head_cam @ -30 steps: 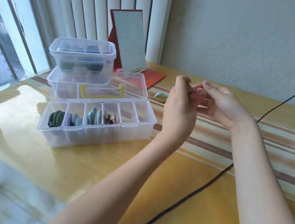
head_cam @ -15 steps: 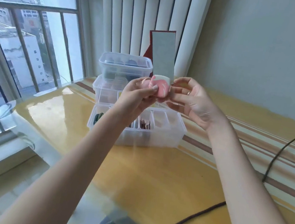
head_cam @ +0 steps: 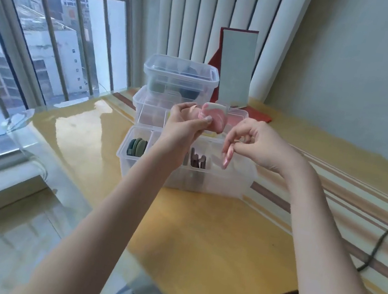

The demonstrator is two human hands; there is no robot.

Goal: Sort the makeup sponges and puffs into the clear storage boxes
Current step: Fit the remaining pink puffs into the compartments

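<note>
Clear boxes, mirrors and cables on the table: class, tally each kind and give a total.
Clear boxes: 3 (divided box, middle box, top box)
Mirrors: 1
Cables: 1
Total: 5

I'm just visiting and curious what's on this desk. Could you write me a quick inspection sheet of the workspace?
Surface: glossy yellow table with a striped band at right.
Job's things: pink puff held up; divided clear box holding green puffs and brownish ones; stacked clear boxes behind.
Clutter: standing mirror with red backing.
Hands: left hand grips the pink puff; right hand beside it, fingers curled, seemingly holding nothing.
Cables: dark cable across the table at right.
Surroundings: barred window, vertical blinds, plain wall.
</note>
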